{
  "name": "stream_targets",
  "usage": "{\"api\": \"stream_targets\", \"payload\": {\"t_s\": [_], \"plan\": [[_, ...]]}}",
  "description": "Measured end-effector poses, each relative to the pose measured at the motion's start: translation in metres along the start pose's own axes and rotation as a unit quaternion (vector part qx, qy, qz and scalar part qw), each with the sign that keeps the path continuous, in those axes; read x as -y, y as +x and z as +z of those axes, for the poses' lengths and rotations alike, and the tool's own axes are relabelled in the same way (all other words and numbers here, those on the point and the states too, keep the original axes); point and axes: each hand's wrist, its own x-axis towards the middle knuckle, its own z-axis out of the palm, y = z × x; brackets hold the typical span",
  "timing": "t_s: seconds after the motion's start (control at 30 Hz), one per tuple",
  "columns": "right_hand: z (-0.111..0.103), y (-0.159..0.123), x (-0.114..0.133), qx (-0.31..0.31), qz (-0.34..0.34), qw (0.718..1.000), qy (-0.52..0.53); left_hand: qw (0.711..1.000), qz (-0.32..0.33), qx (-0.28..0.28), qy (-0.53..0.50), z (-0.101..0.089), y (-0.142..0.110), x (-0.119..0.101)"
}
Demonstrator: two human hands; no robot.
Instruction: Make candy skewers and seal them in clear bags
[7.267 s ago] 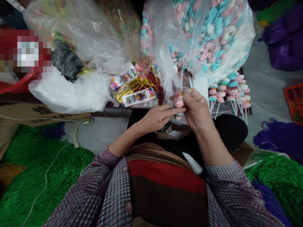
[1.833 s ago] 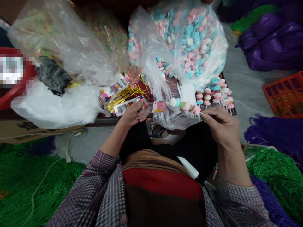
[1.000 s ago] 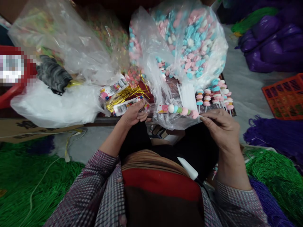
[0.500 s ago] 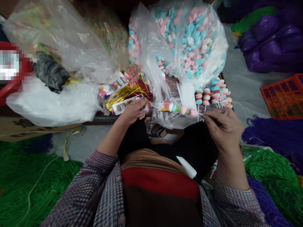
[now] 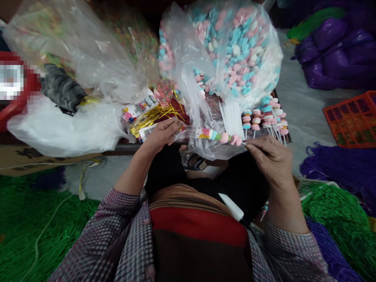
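Pastel candy skewer (image 5: 225, 138), its tip meeting a clear printed plastic sleeve (image 5: 203, 133), lying mostly outside.
Left hand (image 5: 161, 135) is pinching the sleeve; right hand (image 5: 272, 156), the white stick (image 5: 243, 143).

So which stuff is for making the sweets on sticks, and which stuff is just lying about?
Seems to belong:
sweet skewer, in the right hand
clear printed wrapper, in the left hand
bag of pink and blue sweets
white sticks
gold ties, probably

Seems just lying about:
orange crate
purple bundle
green strands
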Motion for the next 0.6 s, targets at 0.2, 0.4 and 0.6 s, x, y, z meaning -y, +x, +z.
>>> {"api": "stream_targets", "payload": {"t_s": [0.2,0.4,0.6], "plan": [[0.007,0.003,0.005,-0.015,-0.013,1.000,-0.004,0.998,0.035,-0.006,0.054,0.004,-0.001,-0.007],[0.010,0.006,0.006,-0.025,-0.006,1.000,-0.003,0.988,0.064,-0.038,0.132,0.002,-0.002,-0.023],[0.013,0.003,0.006,-0.012,0.045,0.997,0.062,0.990,0.034,-0.021,0.135,-0.002,-0.003,-0.018]]}}
